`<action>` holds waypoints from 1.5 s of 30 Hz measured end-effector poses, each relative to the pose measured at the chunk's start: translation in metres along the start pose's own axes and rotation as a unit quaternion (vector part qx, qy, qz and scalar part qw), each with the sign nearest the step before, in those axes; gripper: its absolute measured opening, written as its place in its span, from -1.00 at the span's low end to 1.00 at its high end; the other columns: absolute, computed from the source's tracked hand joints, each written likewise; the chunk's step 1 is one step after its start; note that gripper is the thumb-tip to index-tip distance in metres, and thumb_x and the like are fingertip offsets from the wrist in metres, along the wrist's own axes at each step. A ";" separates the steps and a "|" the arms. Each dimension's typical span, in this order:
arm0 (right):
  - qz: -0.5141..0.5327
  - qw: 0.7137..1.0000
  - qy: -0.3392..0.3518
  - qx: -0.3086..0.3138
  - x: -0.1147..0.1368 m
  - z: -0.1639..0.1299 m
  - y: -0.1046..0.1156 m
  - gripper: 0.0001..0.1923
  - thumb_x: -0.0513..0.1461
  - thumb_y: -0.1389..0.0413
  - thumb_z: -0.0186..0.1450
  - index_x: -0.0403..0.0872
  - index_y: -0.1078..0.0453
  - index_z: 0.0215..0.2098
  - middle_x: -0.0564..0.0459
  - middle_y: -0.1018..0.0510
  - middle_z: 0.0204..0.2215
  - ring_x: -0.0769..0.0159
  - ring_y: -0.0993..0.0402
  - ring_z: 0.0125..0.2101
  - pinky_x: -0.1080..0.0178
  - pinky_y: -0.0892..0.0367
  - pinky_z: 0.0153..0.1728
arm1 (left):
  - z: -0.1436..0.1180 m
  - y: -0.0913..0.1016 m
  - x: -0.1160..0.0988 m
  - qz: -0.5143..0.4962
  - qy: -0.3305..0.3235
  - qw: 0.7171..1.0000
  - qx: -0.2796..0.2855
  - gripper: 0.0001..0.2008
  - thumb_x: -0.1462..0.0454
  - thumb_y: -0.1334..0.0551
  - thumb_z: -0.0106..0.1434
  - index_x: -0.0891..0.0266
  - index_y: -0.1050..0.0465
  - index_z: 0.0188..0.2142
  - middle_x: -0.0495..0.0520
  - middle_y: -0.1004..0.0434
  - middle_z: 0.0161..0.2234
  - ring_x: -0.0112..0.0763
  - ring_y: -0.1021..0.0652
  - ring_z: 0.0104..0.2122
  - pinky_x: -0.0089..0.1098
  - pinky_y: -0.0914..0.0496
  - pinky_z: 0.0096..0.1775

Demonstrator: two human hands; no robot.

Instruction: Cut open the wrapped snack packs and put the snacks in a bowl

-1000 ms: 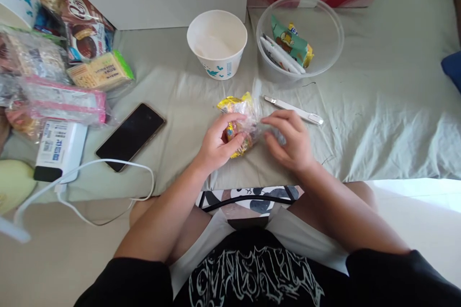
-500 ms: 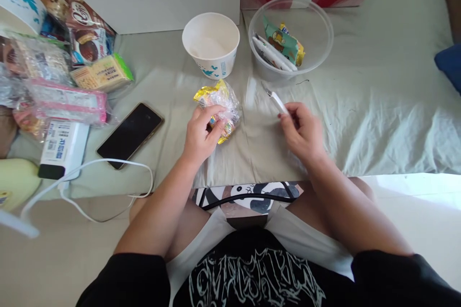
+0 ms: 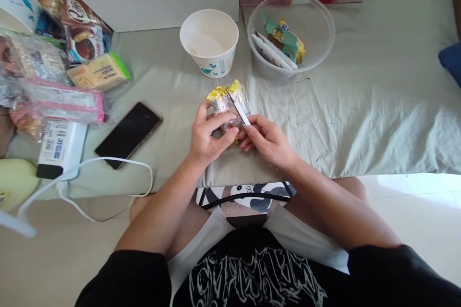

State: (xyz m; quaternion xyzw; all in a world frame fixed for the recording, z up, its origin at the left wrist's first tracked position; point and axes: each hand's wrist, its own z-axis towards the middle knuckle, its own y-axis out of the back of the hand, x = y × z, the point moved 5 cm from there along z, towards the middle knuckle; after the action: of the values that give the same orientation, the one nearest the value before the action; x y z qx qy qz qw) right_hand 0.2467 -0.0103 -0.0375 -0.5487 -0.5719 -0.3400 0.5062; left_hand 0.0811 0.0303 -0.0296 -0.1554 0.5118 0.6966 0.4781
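You grip a glossy, crinkled plastic snack wrapper [image 3: 227, 102] and a smooth white cutter [image 3: 238, 111] over matt, creased cloth [image 3: 360, 105].

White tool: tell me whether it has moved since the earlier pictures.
Yes. The white tool left the sheet below the clear bowl; the right hand now holds it leftward, against the snack packet.

Soft, even daylight fills the scene, brightest at the overexposed floor patch [image 3: 414, 187] on the lower right. Shadows are faint. Focus is sharp centrally; the edges bend and smear with wide-angle distortion.
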 end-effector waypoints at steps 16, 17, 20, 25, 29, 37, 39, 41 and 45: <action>-0.038 0.997 -0.062 -0.009 0.008 -0.006 0.003 -0.51 0.13 -0.31 0.22 0.00 -0.28 -0.18 0.12 -0.62 -0.47 0.37 -0.55 -0.53 0.32 -0.47 -0.52 | 0.007 0.018 0.013 -0.037 0.101 0.985 -0.137 -0.61 -0.14 -0.27 0.35 0.10 -0.33 -0.23 0.01 -0.39 -0.20 -0.47 -0.52 -0.33 -0.44 -0.51 -0.35; -0.048 0.997 -0.065 -0.007 0.008 -0.007 0.003 -0.53 0.10 -0.32 0.23 0.00 -0.29 -0.18 0.11 -0.62 -0.46 0.37 -0.55 -0.53 0.31 -0.47 -0.52 | 0.008 0.021 0.016 -0.037 0.097 0.984 -0.146 -0.60 -0.15 -0.26 0.35 0.09 -0.32 -0.22 0.01 -0.39 -0.20 -0.44 -0.53 -0.28 -0.42 -0.53 -0.32; -0.080 0.995 -0.066 0.001 0.007 -0.009 0.003 -0.62 0.02 -0.29 0.27 -0.01 -0.32 -0.17 0.10 -0.63 -0.45 0.36 -0.56 -0.53 0.30 -0.48 -0.48 | 0.010 0.033 0.030 -0.060 0.098 0.976 -0.183 -0.57 -0.17 -0.29 0.31 0.07 -0.28 -0.20 0.02 -0.40 -0.21 -0.32 -0.54 -0.16 -0.31 -0.55 -0.21; -0.118 0.991 -0.062 0.017 0.010 -0.014 0.006 -0.70 -0.02 -0.23 0.30 -0.03 -0.36 -0.16 0.07 -0.64 -0.44 0.35 -0.55 -0.53 0.29 -0.48 -0.49 | 0.010 0.050 0.053 -0.100 0.164 0.963 -0.189 -0.68 -0.08 -0.26 0.38 -0.02 -0.27 -0.09 0.06 -0.45 -0.07 -0.29 -0.57 -0.12 -0.28 -0.55 -0.26; -0.251 0.962 0.040 -0.097 0.024 -0.017 0.038 -0.77 -0.06 -0.15 0.34 -0.03 -0.42 -0.15 0.00 -0.65 -0.33 0.31 -0.54 -0.48 0.24 -0.45 -0.47 | 0.005 0.044 0.047 -0.092 0.184 0.968 -0.146 -0.56 -0.05 -0.23 0.42 -0.20 -0.11 0.18 0.09 -0.46 0.05 -0.28 -0.62 -0.10 -0.30 -0.55 -0.27; -0.583 0.746 0.157 -0.279 0.030 -0.015 0.091 -0.86 -0.22 -0.11 0.30 -0.01 -0.48 -0.20 -0.13 -0.60 -0.19 0.03 -0.53 -0.21 0.00 -0.42 -0.17 | -0.011 0.003 -0.007 0.000 0.051 0.999 0.016 -0.46 -0.02 -0.37 0.28 0.03 -0.33 0.17 0.15 -0.47 -0.02 -0.22 -0.59 -0.09 -0.20 -0.57 -0.07; -0.600 0.726 0.156 -0.298 0.031 -0.015 0.090 -0.85 -0.22 -0.10 0.31 -0.02 -0.48 -0.18 -0.15 -0.59 -0.17 -0.05 -0.52 -0.13 -0.07 -0.40 -0.09 | -0.008 0.010 -0.006 0.038 0.038 0.998 0.015 -0.59 0.01 -0.39 0.24 0.09 -0.47 0.01 0.17 -0.45 -0.01 -0.15 -0.56 0.00 -0.15 -0.55 0.02; -0.581 0.739 0.188 -0.285 0.034 -0.015 0.079 -0.82 -0.24 -0.08 0.32 -0.02 -0.46 -0.13 -0.17 -0.58 -0.13 -0.05 -0.51 -0.08 -0.11 -0.40 -0.03 | -0.003 0.018 0.001 0.037 0.049 0.998 0.004 -0.59 0.03 -0.42 0.19 0.11 -0.50 -0.03 0.20 -0.43 0.06 -0.12 -0.53 0.07 -0.17 -0.55 0.02; -0.481 0.815 0.306 -0.103 0.033 -0.016 0.034 -0.61 -0.24 -0.05 0.30 -0.03 -0.38 0.09 -0.17 -0.57 0.03 0.01 -0.51 0.07 -0.03 -0.41 0.08 | 0.004 0.021 0.009 -0.002 0.075 0.996 0.043 -0.52 0.16 -0.41 0.18 0.10 -0.44 0.08 0.12 -0.54 0.01 -0.27 -0.59 -0.09 -0.29 -0.56 -0.13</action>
State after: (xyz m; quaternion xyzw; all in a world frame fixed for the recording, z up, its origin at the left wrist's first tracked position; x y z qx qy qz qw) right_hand 0.2873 -0.0107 -0.0077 -0.1198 -0.5404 -0.7474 0.3674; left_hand 0.0607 0.0374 -0.0224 -0.1875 0.5755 0.6595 0.4458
